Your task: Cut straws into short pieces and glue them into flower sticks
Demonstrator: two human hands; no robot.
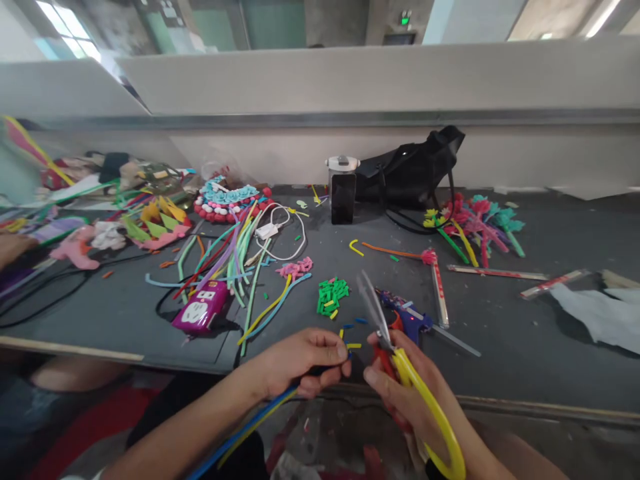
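My left hand [315, 363] is closed near the table's front edge, its fingertips pinched on a blue and a yellow pipe cleaner [260, 420] whose long ends trail down along the forearm. Yellow-and-red-handled scissors [407, 373] are in my right hand [420, 393], blades pointing up and away, slightly parted. The blades are apart from the left hand. Short blue and yellow cut pieces [354, 345] lie just beyond the left fingers. A heap of green cut pieces [332, 297] sits farther in, with a pink heap [296, 268] to its left.
A blue glue gun [413, 323] lies beyond the scissors. Long pipe cleaners [240, 253] and a purple packet [203, 307] are on the left. At the back stand a phone [343, 200], a cup [336, 163] and a black bag [415, 167]. Colourful pipe-cleaner flowers [483, 223] lie right. Another person's hand [17, 250] shows far left.
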